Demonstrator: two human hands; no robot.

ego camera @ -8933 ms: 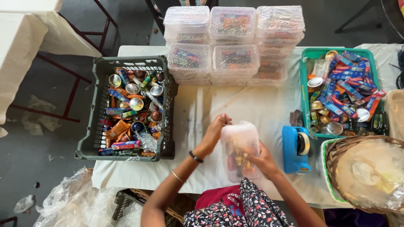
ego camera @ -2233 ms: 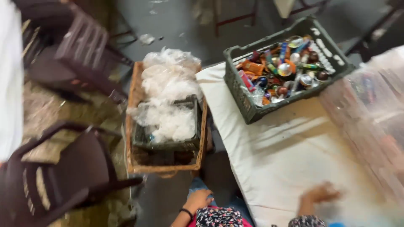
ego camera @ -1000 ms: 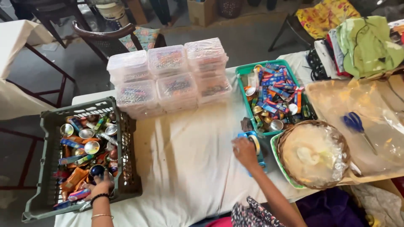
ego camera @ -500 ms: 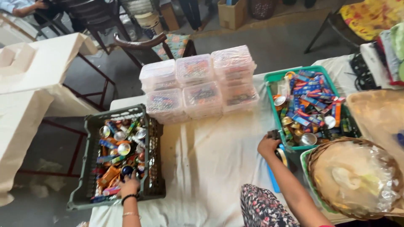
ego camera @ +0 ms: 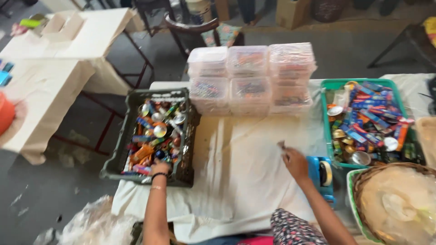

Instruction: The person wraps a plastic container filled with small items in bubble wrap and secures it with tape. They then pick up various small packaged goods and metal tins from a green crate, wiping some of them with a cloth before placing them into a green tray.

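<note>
over table (ego camera: 245, 181), left hand (ego camera: 160, 167) reaches crate (ego camera: 119, 154).

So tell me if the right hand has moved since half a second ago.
Yes. The right hand was up against the green crate then; now it sits lower, beside the blue tape dispenser, over the white cloth.

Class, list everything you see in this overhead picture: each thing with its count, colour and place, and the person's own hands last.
Dark grey plastic crate: one, full of small colourful items, table's left edge.
Clear lidded plastic boxes: stacked in three columns, exact count unclear, table's far side.
Green plastic tray: one, full of colourful packets and tins, right.
Blue tape dispenser: one, beside the tray.
Wicker basket: one, brown, holding clear bags, bottom right.
White cloth-covered table: one, centre.
Left hand: in the crate.
Right hand: over the cloth, beside the dispenser.
</note>
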